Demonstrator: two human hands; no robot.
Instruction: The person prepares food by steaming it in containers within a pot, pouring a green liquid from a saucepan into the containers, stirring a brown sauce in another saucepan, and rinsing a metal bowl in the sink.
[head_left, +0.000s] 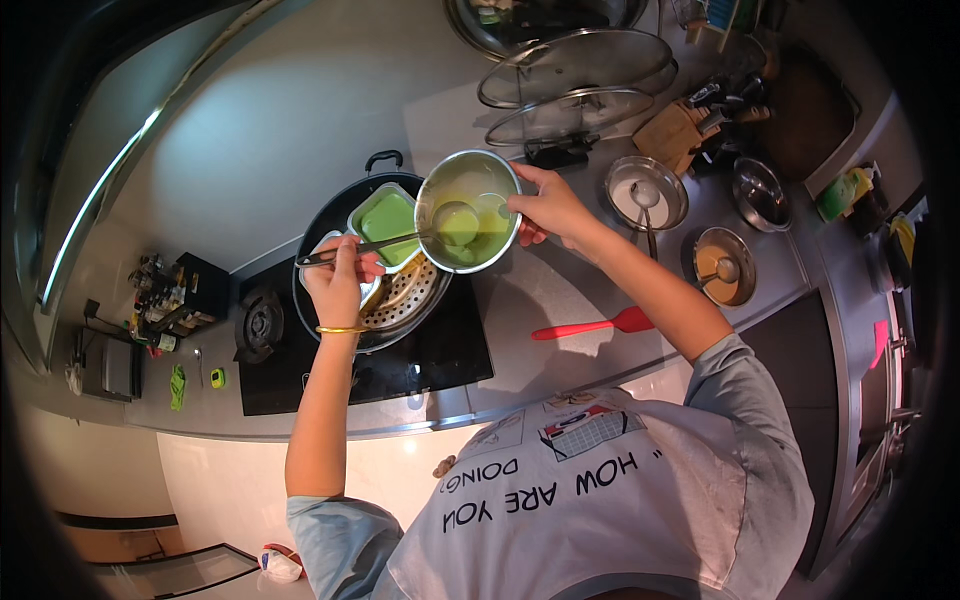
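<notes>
My left hand (339, 281), with a gold bangle at the wrist, grips the dark handle of a ladle (382, 244). The ladle's round head lies inside a metal mixing bowl (471, 259) that holds a green liquid. My right hand (551, 204) pinches that bowl by its right rim, tilting it above the right side of a black wok (305, 300). A perforated steamer rack (397, 300) sits in the wok. On it stands a square container (386, 221) of green batter-like liquid. A second pale container (367, 289) is mostly hidden behind my left hand.
A red silicone spatula (577, 328) lies on the counter beside the black cooktop (450, 375). Rightward are a bowl of white liquid (626, 191), a bowl of tan liquid (716, 259) and a metal bowl (761, 193). Glass lids (577, 75) and a knife block (671, 135) stand behind.
</notes>
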